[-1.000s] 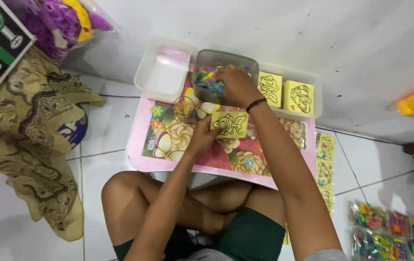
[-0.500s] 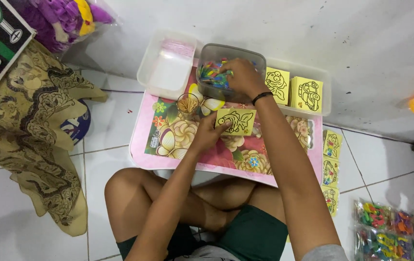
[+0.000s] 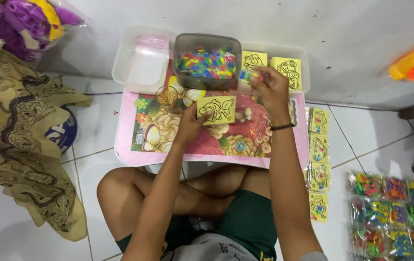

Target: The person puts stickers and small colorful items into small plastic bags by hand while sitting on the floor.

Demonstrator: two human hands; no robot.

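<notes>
My left hand [image 3: 191, 123] holds a yellow picture card with a black outline drawing [image 3: 218, 109] flat on the pink flowered tray table [image 3: 134, 145]. My right hand [image 3: 269, 86] is raised just right of the clear tub of small coloured tubes [image 3: 207, 62], pinching a few small coloured tubes [image 3: 247, 76] in its fingertips. A dark band circles my right wrist. Behind that hand, more yellow picture cards [image 3: 288, 69] lie in a clear tray.
An empty clear tub [image 3: 142, 60] stands at the table's back left, a small glass [image 3: 167, 96] beside it. Yellow card packs [image 3: 319, 154] and bags of coloured tubes [image 3: 390, 212] lie on the floor at right. Patterned cloth [image 3: 18, 140] is piled at left.
My right hand has come out of the tub of coloured tubes and moved right, now holding a few tubes. The left hand stays on the yellow card.
</notes>
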